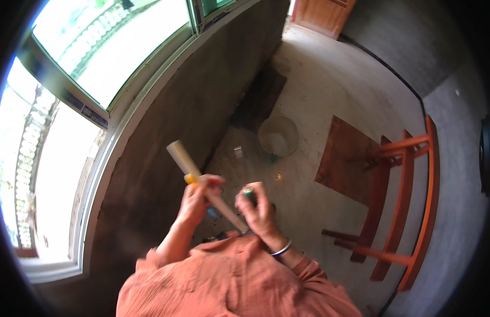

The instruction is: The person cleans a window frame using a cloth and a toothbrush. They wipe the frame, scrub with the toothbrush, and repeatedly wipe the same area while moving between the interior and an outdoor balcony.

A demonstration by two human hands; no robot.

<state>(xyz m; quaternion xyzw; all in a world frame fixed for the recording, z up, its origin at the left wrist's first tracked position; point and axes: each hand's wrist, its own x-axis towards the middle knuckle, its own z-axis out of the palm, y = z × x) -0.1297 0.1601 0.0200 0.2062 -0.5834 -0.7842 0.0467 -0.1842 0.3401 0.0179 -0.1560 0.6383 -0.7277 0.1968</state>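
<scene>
My left hand (197,200) is closed around a long pale bar or tube (183,159), which slants from the upper left down toward my waist. A small yellow piece (190,179) sits on the bar just above the fingers. Close to the bar's lower part, my right hand (257,210) grips a green handle (249,193) whose end sticks up past the thumb. The rest of that green-handled tool is mostly hidden by the hand. At the bar's lower end, a dark part by my shirt is too blurred to name.
A pale bucket (278,136) stands on the concrete floor. Beyond it a dark board or mat (261,97) lies along the window wall. To the right are a brown board (346,158) and a red-brown wooden bench or rack (403,202). The window frame (106,158) borders the left side.
</scene>
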